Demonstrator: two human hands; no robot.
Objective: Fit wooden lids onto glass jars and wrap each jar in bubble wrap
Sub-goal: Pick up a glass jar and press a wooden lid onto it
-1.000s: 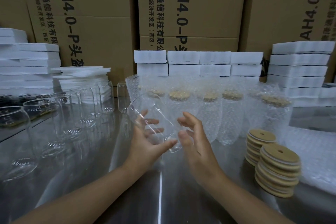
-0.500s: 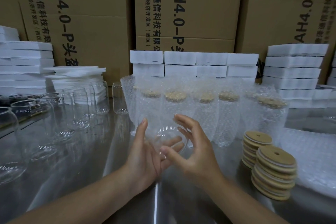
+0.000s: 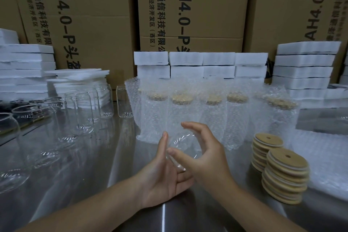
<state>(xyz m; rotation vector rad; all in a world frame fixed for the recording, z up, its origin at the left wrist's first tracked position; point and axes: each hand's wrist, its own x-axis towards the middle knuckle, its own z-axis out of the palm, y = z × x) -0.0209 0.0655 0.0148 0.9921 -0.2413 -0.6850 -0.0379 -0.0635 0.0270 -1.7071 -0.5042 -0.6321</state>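
Two hands bring the glass jar (image 3: 183, 145) lower than a second ago. The right hand (image 3: 205, 158) curls thumb and fingers around it, and the left hand (image 3: 162, 177) presses straight fingers against its side. It has no lid yet; the wooden lids (image 3: 284, 173) wait right of the fingers.

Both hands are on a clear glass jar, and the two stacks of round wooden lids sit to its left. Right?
No: the head view shows the two stacks of round wooden lids right of the clear glass jar. The left hand and right hand are both on it.
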